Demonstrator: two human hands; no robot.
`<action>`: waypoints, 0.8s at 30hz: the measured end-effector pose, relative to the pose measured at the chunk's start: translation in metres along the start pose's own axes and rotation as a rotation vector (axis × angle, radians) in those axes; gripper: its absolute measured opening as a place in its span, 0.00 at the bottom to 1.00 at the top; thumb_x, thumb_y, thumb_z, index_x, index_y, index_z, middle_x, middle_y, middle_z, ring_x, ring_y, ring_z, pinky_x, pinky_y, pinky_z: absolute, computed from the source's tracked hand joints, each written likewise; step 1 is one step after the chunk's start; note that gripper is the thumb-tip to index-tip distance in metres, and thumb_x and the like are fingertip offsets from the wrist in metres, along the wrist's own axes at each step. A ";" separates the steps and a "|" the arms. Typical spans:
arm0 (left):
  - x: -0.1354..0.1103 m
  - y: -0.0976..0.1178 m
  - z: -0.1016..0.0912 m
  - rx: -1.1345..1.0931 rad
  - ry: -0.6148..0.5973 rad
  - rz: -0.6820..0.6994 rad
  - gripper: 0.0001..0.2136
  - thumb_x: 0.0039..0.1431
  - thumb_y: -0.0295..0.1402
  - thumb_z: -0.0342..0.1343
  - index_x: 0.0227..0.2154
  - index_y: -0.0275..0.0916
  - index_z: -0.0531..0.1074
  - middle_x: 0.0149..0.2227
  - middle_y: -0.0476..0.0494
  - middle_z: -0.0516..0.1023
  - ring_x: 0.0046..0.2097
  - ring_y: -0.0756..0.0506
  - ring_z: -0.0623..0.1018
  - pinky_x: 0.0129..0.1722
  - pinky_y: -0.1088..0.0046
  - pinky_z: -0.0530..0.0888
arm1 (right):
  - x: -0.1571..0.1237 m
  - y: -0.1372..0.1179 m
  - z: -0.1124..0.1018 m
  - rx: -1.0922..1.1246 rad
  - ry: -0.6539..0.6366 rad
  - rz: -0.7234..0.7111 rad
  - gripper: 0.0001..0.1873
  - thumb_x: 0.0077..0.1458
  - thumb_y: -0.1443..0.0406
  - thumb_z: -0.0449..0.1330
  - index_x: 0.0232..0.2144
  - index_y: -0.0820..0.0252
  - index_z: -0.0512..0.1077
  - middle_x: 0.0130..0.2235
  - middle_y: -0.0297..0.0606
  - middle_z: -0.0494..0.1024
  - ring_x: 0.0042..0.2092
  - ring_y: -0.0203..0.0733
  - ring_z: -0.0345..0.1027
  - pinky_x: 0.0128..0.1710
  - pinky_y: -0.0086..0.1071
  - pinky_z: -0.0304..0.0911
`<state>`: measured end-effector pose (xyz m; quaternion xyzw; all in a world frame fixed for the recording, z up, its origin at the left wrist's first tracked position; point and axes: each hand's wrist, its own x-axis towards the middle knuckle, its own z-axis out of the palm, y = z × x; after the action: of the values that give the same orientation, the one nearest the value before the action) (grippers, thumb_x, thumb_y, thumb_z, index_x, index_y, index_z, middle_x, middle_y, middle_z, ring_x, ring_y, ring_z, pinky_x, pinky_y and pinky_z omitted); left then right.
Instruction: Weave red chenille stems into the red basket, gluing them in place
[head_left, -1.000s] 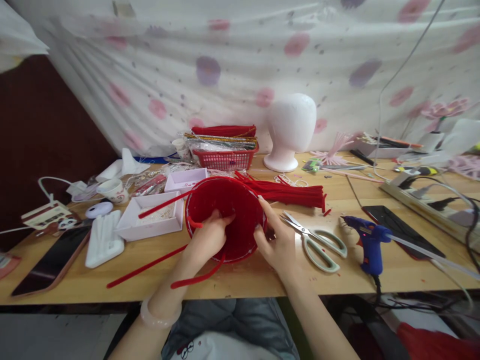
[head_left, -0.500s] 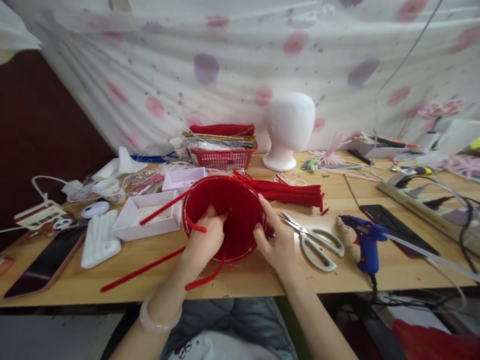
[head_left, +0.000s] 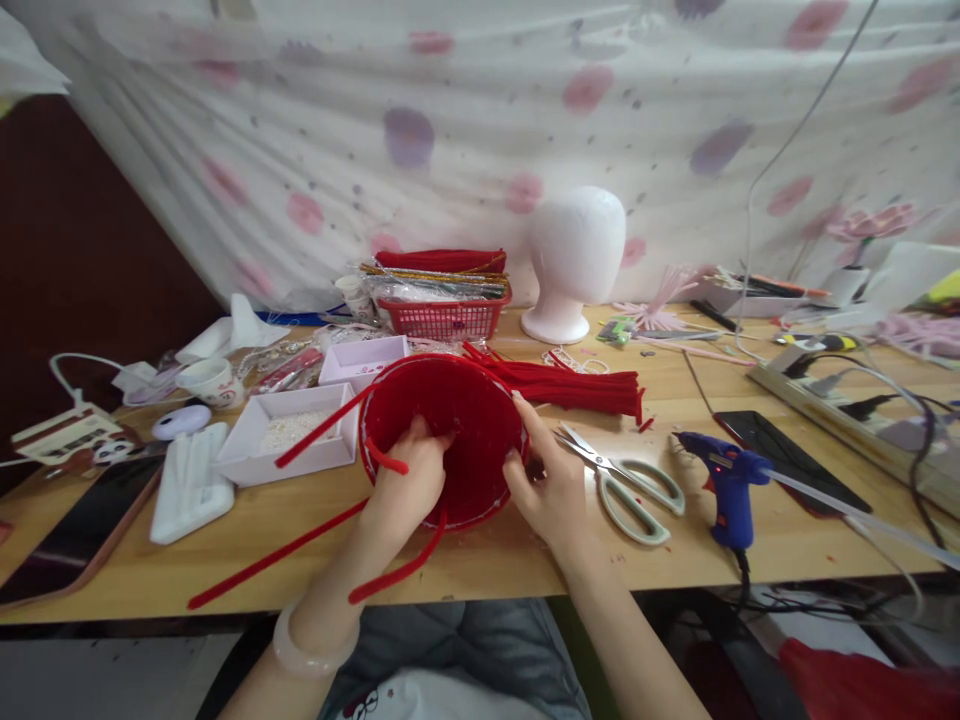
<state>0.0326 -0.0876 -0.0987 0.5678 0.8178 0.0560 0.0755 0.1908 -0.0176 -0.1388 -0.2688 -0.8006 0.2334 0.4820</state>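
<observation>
A round, hollow red bowl-shaped piece (head_left: 480,430) faces me with its open side, its rim edged in white. Loose red pipe cleaners (head_left: 281,553) stick out from its left and lower edges. My left hand (head_left: 411,480) reaches inside it with fingers curled against the inner surface; whatever the fingertips hold is hidden. At the right rim, my right hand (head_left: 551,480) grips the wall, thumb inside and fingers outside. Behind the rim lies a bundle of red pipe cleaners (head_left: 577,388). Scissors (head_left: 622,483) rest just right of my right hand.
A blue glue gun (head_left: 726,485) with its cord stands at the right, near a black phone (head_left: 791,460) and a power strip (head_left: 825,425). Left are a white box of beads (head_left: 289,450) and another phone (head_left: 82,530). Behind stand a red basket (head_left: 446,318) and a foam head (head_left: 577,260).
Both hands keep almost the same hold. The whole scene sits slightly further left in view, and the lower loose pipe cleaners have shifted a little down and left.
</observation>
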 end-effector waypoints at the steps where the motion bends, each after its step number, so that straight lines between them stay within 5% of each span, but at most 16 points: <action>1: 0.000 0.000 0.000 0.000 -0.003 -0.001 0.25 0.59 0.18 0.42 0.53 0.45 0.74 0.55 0.33 0.70 0.51 0.38 0.78 0.53 0.60 0.74 | 0.000 0.000 0.000 0.000 0.000 0.000 0.33 0.55 0.70 0.54 0.64 0.60 0.61 0.22 0.25 0.64 0.22 0.33 0.53 0.24 0.26 0.57; 24: -0.001 -0.003 0.002 -0.054 -0.035 0.008 0.25 0.60 0.18 0.42 0.53 0.43 0.75 0.52 0.34 0.71 0.52 0.39 0.77 0.54 0.62 0.72 | -0.002 0.003 0.001 -0.028 0.006 -0.010 0.34 0.55 0.70 0.53 0.65 0.57 0.60 0.22 0.25 0.67 0.21 0.33 0.53 0.23 0.25 0.58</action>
<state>0.0306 -0.0901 -0.1010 0.5697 0.8122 0.0684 0.1050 0.1913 -0.0172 -0.1427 -0.2721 -0.8035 0.2189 0.4820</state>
